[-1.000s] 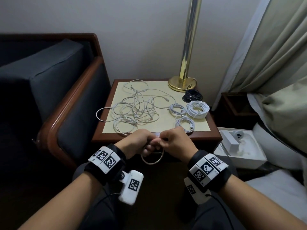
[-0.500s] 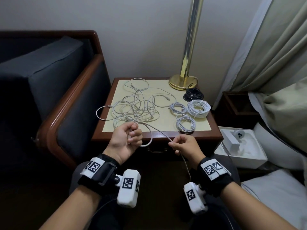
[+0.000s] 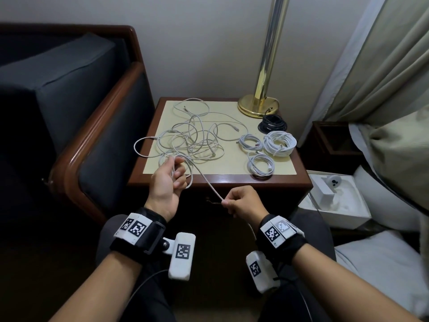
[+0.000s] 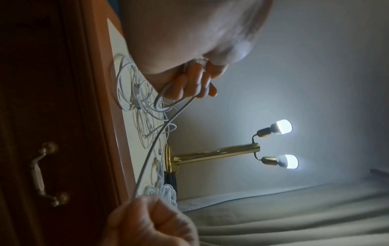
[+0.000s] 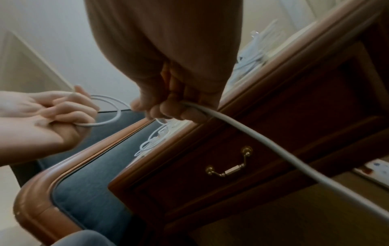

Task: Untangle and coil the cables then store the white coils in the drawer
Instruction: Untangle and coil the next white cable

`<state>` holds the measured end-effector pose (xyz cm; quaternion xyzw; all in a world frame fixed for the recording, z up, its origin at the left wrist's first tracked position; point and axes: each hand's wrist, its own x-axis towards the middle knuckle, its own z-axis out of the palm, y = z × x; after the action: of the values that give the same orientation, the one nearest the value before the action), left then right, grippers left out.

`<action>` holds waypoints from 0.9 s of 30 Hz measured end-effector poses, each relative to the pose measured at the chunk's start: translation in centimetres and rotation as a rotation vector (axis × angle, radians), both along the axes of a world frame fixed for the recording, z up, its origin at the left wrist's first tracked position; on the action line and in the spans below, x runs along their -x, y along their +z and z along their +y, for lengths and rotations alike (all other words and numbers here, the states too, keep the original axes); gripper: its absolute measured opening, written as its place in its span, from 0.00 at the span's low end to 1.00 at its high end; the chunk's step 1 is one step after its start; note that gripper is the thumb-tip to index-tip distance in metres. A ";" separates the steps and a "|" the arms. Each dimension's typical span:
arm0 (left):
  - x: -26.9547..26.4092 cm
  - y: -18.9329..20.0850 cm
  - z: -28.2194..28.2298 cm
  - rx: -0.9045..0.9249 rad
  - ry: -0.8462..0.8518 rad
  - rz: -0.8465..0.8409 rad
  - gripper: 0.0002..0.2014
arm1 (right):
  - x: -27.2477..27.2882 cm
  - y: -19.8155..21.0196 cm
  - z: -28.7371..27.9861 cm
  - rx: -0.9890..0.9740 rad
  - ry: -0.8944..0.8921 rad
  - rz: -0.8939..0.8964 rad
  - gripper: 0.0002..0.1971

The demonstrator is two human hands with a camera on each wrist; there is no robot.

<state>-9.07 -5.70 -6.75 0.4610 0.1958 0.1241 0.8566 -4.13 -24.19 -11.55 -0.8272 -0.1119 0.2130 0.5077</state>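
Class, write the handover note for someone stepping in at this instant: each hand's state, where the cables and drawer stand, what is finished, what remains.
Left hand: grips a small loop of the white cable being coiled.
Right hand: pinches the same cable in front of the table, the rest trailing down towards the lap.
Tangled white cables lie on the bedside table, left and centre.
Done: three white coils and one black coil sit on the table's right side.
Drawer is closed.
Left: finish this coil, untangle and coil the pile, open the drawer, store the white coils.
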 end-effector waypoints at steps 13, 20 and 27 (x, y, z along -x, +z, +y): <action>1.9 -0.3 -2.4 -0.399 -0.287 0.110 0.17 | 2.7 4.3 0.6 0.039 0.289 -0.196 0.18; 3.2 0.3 -2.5 -0.478 -0.549 0.241 0.12 | 1.7 5.0 2.0 -0.078 0.095 -0.316 0.13; 4.8 0.3 -0.7 -0.239 -0.623 0.236 0.18 | 2.2 4.7 1.2 -0.197 0.119 -0.149 0.08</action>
<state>-13.85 -6.37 -6.49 0.6066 0.1276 -0.1752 0.7649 -6.36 -23.02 -6.81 -0.7788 -0.2185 0.1687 0.5632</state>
